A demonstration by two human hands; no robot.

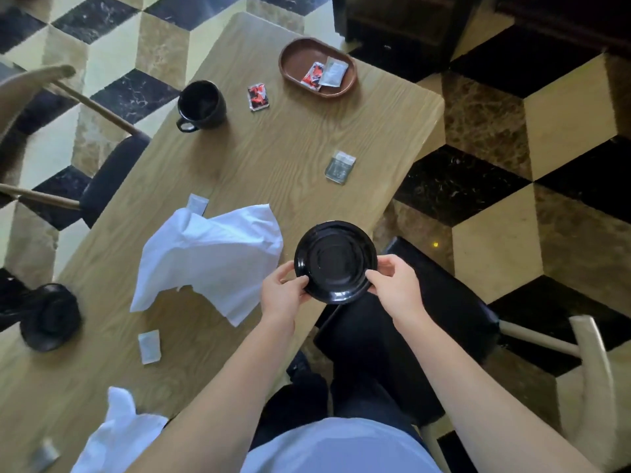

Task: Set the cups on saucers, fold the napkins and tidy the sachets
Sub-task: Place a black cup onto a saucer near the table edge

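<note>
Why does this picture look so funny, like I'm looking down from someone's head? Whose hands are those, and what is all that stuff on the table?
You guessed it: a person wears a camera on their head, so you see what they see, looking down. There is no robot here. The left hand and the right hand hold a black saucer by its edges, over the near edge of the wooden table. On the table lie a crumpled white napkin, another napkin near the bottom, a black cup, and little sachets scattered about, like the red one. Two sachets already sit in the brown tray. At the left edge is something else black, too blurred to name.
</note>
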